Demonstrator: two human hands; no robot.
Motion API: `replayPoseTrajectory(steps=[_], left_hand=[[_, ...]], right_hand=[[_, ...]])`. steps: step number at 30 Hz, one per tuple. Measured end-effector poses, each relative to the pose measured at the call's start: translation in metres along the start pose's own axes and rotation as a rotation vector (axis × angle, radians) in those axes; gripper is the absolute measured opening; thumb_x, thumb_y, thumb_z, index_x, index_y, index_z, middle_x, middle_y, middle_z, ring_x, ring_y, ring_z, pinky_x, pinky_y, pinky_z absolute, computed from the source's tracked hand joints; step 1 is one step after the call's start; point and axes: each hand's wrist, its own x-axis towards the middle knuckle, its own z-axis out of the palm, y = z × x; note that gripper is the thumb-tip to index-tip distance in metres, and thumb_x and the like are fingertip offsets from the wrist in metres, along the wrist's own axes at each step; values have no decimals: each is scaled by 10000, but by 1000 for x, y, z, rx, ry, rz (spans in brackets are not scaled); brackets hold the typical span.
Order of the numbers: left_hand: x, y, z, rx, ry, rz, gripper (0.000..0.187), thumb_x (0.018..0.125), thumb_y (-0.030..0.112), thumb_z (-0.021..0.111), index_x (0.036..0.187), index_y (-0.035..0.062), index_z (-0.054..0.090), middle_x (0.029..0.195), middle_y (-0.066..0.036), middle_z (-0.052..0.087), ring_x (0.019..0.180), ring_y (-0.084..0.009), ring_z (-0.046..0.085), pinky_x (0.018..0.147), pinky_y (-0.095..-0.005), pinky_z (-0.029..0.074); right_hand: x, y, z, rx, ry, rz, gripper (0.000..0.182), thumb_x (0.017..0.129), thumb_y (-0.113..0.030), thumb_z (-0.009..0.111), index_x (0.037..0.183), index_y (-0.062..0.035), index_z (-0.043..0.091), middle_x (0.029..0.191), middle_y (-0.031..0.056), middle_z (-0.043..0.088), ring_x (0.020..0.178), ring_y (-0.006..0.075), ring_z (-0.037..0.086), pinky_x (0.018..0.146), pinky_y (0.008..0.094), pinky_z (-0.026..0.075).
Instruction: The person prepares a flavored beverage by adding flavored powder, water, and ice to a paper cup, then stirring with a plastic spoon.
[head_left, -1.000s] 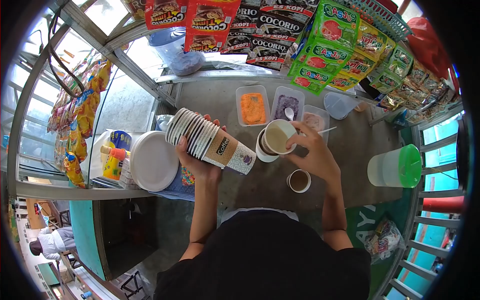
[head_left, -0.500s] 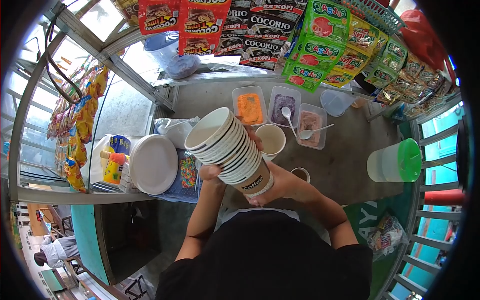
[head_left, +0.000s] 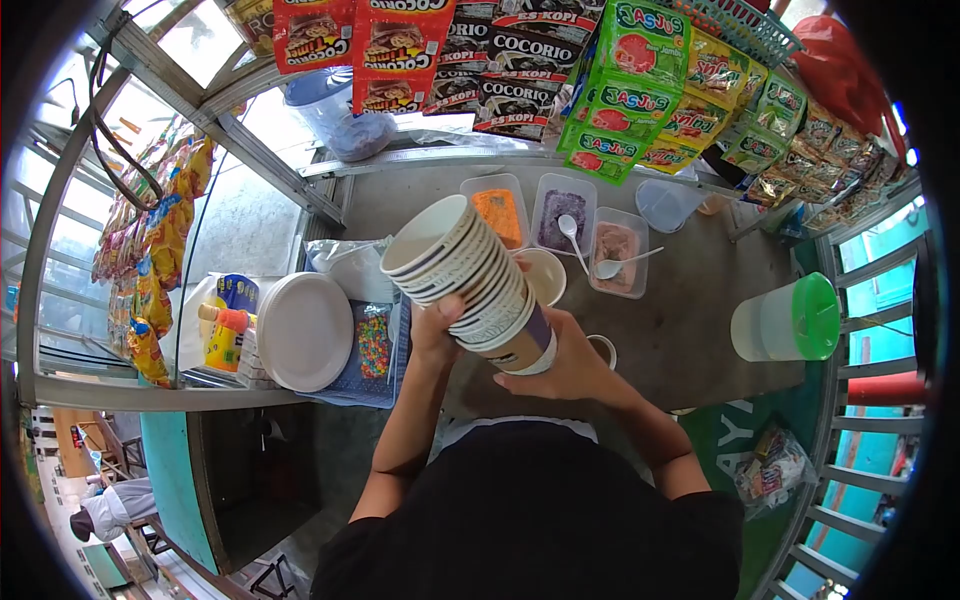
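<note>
A tall stack of nested paper cups (head_left: pixel 475 285) is tilted in front of me, its open rim up and to the left. My left hand (head_left: pixel 438 325) is closed around the side of the stack. Lower down, my right hand (head_left: pixel 560 360) wraps round the bottom end of the same stack. Behind the stack, a paper cup (head_left: pixel 545 275) stands on the counter, partly hidden. A smaller cup (head_left: pixel 602 350) shows just beyond my right wrist. Near them are tubs of orange (head_left: pixel 497 215), purple (head_left: pixel 560 222) and pinkish-brown (head_left: pixel 616 245) contents, with white spoons over the last two.
At the left, a round white lid (head_left: pixel 305 332) lies beside a blue basket (head_left: pixel 370 388) with colourful candies. A green-lidded container (head_left: pixel 765 328) stands at the right. Sachets (head_left: pixel 520 80) hang above the counter (head_left: pixel 690 300). A person (head_left: pixel 115 508) is at the far lower left.
The cup stack has turned slightly and moved a little to the right, and its printed word no longer shows clearly. Both hands have shifted with it, still holding on.
</note>
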Motion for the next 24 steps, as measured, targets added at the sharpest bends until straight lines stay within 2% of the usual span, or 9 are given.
replayPoseTrajectory(steps=[4, 7, 10, 13, 16, 19, 21, 23, 24], left_hand=[[2, -15, -13, 22, -179, -7, 1100, 521, 436, 934, 1360, -42, 406, 1274, -213, 515, 1225, -368, 527, 1061, -499, 417], [-3, -14, -23, 171, -220, -18, 1055, 501, 392, 951, 1327, -31, 447, 1275, -190, 522, 1235, -352, 515, 1078, -494, 396], [-6, -16, -20, 133, -164, -18, 962, 532, 379, 907, 1295, -19, 477, 1245, -177, 538, 1225, -336, 517, 1104, -495, 359], [-6, -24, -16, 61, -114, 37, 866, 575, 352, 829, 1284, -13, 490, 1198, -164, 560, 1197, -309, 525, 1145, -524, 294], [-10, -25, -5, 24, -76, 91, 785, 603, 372, 750, 1246, -13, 518, 1165, -148, 565, 1175, -283, 521, 1168, -551, 233], [-10, -27, -8, 33, -136, 123, 781, 598, 376, 754, 1233, -13, 521, 1160, -145, 563, 1164, -283, 527, 1169, -546, 232], [-11, -22, -4, 58, -109, 121, 772, 607, 359, 783, 1230, -14, 520, 1156, -143, 565, 1160, -283, 529, 1174, -527, 231], [-11, -20, -2, 106, -67, 116, 771, 652, 365, 860, 1236, -3, 518, 1142, -145, 609, 1099, -244, 582, 984, -395, 458], [-11, -17, 0, 122, -78, 145, 757, 661, 337, 862, 1239, -6, 515, 1160, -138, 606, 1085, -225, 586, 936, -370, 483]], right_hand=[[1, -7, -19, 162, -144, 96, 491, 680, -116, 825, 1106, 10, 615, 966, 47, 682, 859, 110, 644, 750, 256, 511], [2, -22, -25, 367, -274, 407, 537, 693, -160, 848, 1146, -4, 605, 1020, 34, 659, 958, 110, 596, 845, 275, 482], [3, -22, -22, 333, -289, 336, 514, 710, -152, 831, 1148, -4, 607, 1006, 40, 660, 950, 105, 599, 833, 280, 484], [2, -26, -16, 208, -255, 502, 438, 695, -134, 823, 1066, -3, 631, 926, 27, 675, 824, 62, 617, 692, 230, 504], [-5, -16, -8, 102, -150, 262, 436, 705, -132, 813, 1074, 4, 625, 931, 36, 682, 856, 80, 631, 750, 252, 511], [-8, -19, -5, 17, -111, 256, 464, 693, -136, 811, 1090, 10, 619, 935, 52, 691, 883, 98, 640, 802, 278, 510], [-8, -28, -1, -203, 30, 237, 569, 638, -211, 818, 1091, 55, 601, 945, 157, 706, 917, 218, 688, 849, 328, 507], [-10, -30, 1, -184, 40, 227, 562, 634, -205, 814, 1081, 60, 601, 945, 170, 704, 925, 227, 691, 844, 329, 509], [-9, -30, 1, -168, 47, 211, 554, 630, -198, 810, 1072, 64, 602, 945, 182, 703, 932, 235, 695, 838, 329, 510]])
